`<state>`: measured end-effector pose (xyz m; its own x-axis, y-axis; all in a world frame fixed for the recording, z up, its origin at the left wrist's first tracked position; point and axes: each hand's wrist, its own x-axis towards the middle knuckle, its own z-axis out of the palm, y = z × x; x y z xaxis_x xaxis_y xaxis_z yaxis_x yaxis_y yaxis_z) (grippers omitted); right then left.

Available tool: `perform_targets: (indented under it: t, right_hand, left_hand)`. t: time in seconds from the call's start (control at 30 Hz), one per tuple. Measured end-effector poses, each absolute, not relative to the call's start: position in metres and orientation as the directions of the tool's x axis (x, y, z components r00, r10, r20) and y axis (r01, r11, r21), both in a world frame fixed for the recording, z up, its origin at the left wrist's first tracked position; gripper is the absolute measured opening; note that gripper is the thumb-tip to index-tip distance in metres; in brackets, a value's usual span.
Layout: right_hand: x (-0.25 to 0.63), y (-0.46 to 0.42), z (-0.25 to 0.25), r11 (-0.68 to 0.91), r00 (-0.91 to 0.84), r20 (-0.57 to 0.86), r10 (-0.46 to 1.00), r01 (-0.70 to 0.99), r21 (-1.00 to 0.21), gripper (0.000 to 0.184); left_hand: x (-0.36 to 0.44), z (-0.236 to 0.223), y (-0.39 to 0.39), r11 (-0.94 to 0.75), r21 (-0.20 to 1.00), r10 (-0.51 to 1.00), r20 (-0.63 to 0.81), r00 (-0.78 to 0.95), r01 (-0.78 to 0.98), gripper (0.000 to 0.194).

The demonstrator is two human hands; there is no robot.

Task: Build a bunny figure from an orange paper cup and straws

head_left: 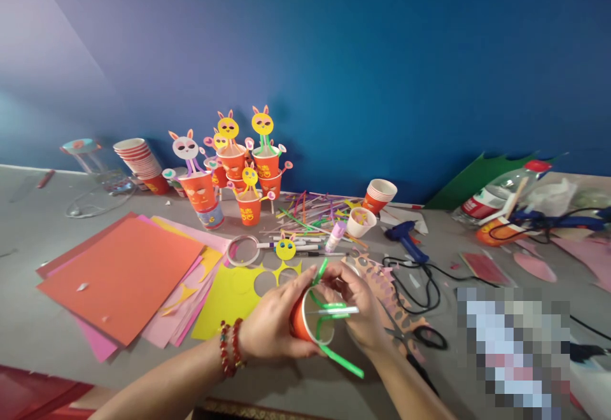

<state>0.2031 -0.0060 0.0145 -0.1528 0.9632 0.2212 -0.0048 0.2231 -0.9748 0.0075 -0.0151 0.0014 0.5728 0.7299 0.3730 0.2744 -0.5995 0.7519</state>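
Note:
My left hand (pixel 274 318) is wrapped around a red paper cup (pixel 299 321), tilted so its white mouth faces right. Green drinking straws (pixel 342 361) stick out past the rim at the top and bottom, and more come out of the middle beside a white stick-like piece (pixel 351 310). My right hand (pixel 356 299) is curled at the cup's far rim, its fingers closed about the upper green straw; the exact contact is partly hidden. Just beyond the cup lies a yellow paper bunny face (pixel 286 248) with blue eyes.
Finished bunny cups (pixel 249 209) stand at the back. Coloured paper sheets (pixel 128 273) lie left. A glue stick (pixel 336 237), a white cup of scraps (pixel 361 223), a tape roll (pixel 243 251) and loose straws lie ahead. Scissors (pixel 429 337), a blue glue gun (pixel 408 240) and its cord lie right.

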Motion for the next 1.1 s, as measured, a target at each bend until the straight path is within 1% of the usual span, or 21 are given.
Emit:
perform_targets:
  t: [0.1,0.23,0.37,0.47,0.57,0.8,0.87,0.97,1.03,1.1]
  right_hand:
    - [0.203,-0.006,0.016,0.254,-0.168,0.243,0.955,0.043,-0.966,0.021]
    - [0.202,-0.005,0.017,0.272,-0.165,0.260,0.951,0.053,-0.961,0.024]
    - [0.201,-0.004,0.017,0.239,-0.128,0.234,0.964,0.025,-0.971,0.023]
    - [0.200,-0.002,0.015,0.233,-0.095,0.228,0.969,0.042,-0.972,0.026]
    - [0.200,-0.001,0.012,0.248,-0.075,0.242,0.967,0.071,-0.966,0.029]
    - [0.198,-0.003,0.010,0.281,-0.096,0.271,0.958,0.115,-0.953,0.021]
    - [0.199,-0.003,0.009,0.294,-0.080,0.288,0.954,0.094,-0.951,0.016]
    - [0.205,-0.003,0.011,0.298,-0.051,0.296,0.954,0.034,-0.954,0.015]
    - [0.211,-0.005,0.016,0.273,-0.096,0.268,0.959,0.039,-0.961,0.014]
    - [0.215,-0.006,0.024,0.255,-0.188,0.237,0.953,0.078,-0.964,0.018]
  left_hand:
    - [0.008,0.001,-0.016,-0.598,0.767,0.718,0.385,0.579,0.232,0.116]
    - [0.009,0.004,-0.016,-0.565,0.796,0.747,0.382,0.544,0.216,0.106]
    - [0.011,0.010,-0.017,-0.476,0.850,0.798,0.311,0.516,0.226,0.096]
    - [0.012,0.014,-0.018,-0.410,0.876,0.840,0.254,0.480,0.254,0.085]
    - [0.012,0.013,-0.019,-0.384,0.882,0.861,0.235,0.450,0.274,0.080]
    - [0.012,0.009,-0.017,-0.420,0.856,0.861,0.270,0.431,0.302,0.076]
    - [0.012,0.009,-0.017,-0.437,0.837,0.859,0.279,0.429,0.330,0.077]
    - [0.011,0.007,-0.016,-0.453,0.808,0.864,0.294,0.408,0.377,0.081]
    - [0.010,0.006,-0.015,-0.439,0.801,0.878,0.285,0.385,0.408,0.084]
    - [0.009,0.006,-0.015,-0.423,0.796,0.889,0.273,0.367,0.433,0.084]
